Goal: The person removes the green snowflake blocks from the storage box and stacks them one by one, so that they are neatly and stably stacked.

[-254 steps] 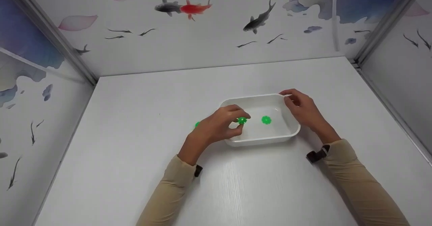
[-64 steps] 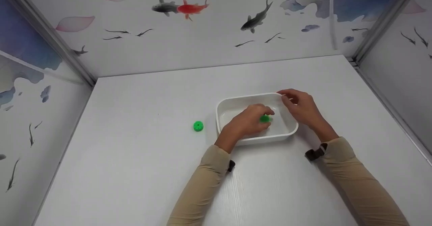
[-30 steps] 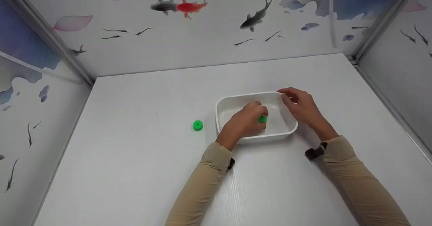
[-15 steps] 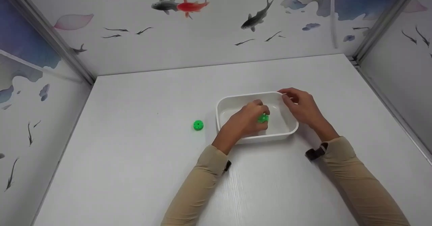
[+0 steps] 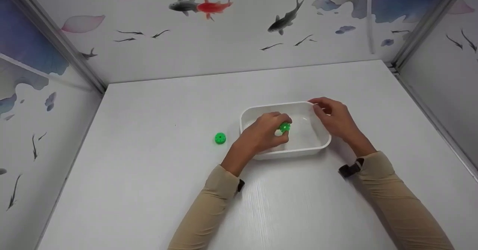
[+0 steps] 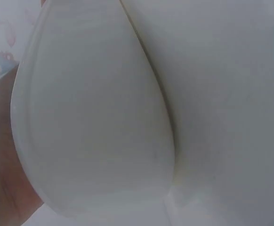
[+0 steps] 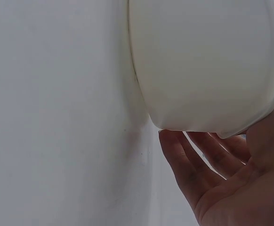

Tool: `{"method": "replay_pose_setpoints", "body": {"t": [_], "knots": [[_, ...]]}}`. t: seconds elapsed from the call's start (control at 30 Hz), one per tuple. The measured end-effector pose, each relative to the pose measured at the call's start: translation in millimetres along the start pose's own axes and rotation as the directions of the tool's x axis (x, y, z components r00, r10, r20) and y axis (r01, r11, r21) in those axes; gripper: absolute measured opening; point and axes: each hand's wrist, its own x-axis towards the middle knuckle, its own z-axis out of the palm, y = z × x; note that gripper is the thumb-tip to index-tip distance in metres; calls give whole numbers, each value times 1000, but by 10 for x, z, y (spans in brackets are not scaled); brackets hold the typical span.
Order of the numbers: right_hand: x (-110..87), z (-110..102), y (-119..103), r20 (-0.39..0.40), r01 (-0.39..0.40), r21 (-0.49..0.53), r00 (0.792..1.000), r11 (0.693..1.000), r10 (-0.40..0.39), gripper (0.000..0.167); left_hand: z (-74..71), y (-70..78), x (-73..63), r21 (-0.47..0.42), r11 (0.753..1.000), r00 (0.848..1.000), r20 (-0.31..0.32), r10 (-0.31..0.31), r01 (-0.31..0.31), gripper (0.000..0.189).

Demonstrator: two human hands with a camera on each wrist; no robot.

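Observation:
In the head view, my left hand point(image 5: 263, 132) pinches a small green flower-shaped piece point(image 5: 285, 127) between thumb and fingers, over the inside of the white tray point(image 5: 295, 152). My right hand point(image 5: 334, 117) grips the tray's far right corner, thumb at the rim. The right wrist view shows the fingers of this right hand point(image 7: 236, 174) against the tray's outer wall point(image 7: 203, 66). A round green piece point(image 5: 220, 138) with small holes lies on the table, left of the tray. The left wrist view holds mostly the tray's outer side point(image 6: 94, 108); the pinched piece is hidden there.
The white table point(image 5: 149, 175) is bounded by a back panel point(image 5: 239, 37) with painted fish and by side panels at left and right. Metal posts point(image 5: 86, 67) stand at the back corners.
Over the last second my left hand has drawn back to the left with the green flower-shaped piece, from the tray's middle. The right hand stays on the corner; the round piece lies still.

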Motion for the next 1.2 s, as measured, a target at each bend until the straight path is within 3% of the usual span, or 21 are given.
{"method": "replay_pose_setpoints", "body": {"t": [0.57,1.0,1.2], "knots": [[-23,-22,-17,1,9,17,1000,1000,-9,40,-244,-142,-313,-53,997,996,-75,58,-62,24],[-19,4,12,-3,13,18,1000,1000,-13,40,-406,-291,-608,-95,995,998,-64,4,-10,32],[-10,3,8,2,14,27,1000,1000,-14,40,-519,-385,-754,-111,994,993,-116,-7,-6,31]]}}
